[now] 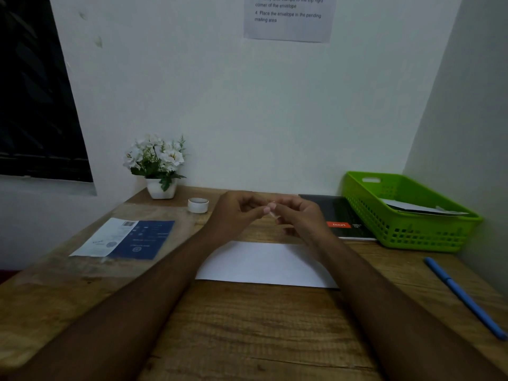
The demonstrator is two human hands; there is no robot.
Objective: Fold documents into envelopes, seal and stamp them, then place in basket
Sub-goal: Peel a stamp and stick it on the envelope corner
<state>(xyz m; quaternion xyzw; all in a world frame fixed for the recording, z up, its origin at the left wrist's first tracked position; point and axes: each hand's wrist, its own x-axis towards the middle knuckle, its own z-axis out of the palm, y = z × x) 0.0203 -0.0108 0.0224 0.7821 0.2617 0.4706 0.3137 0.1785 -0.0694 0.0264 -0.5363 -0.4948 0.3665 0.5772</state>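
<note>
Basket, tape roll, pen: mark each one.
basket (426, 235): head view, on its green front wall.
tape roll (198, 207): head view, on the white outer side of the ring.
pen (464, 297): head view, on the middle of the blue barrel.

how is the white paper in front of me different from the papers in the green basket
The white paper lies flat on the bare desk; the basket papers sit slanted inside the green basket. The white paper is one sheet, crossed by the right forearm; the basket papers are several, overlapping and untouched. Both are plain and pale.
</note>
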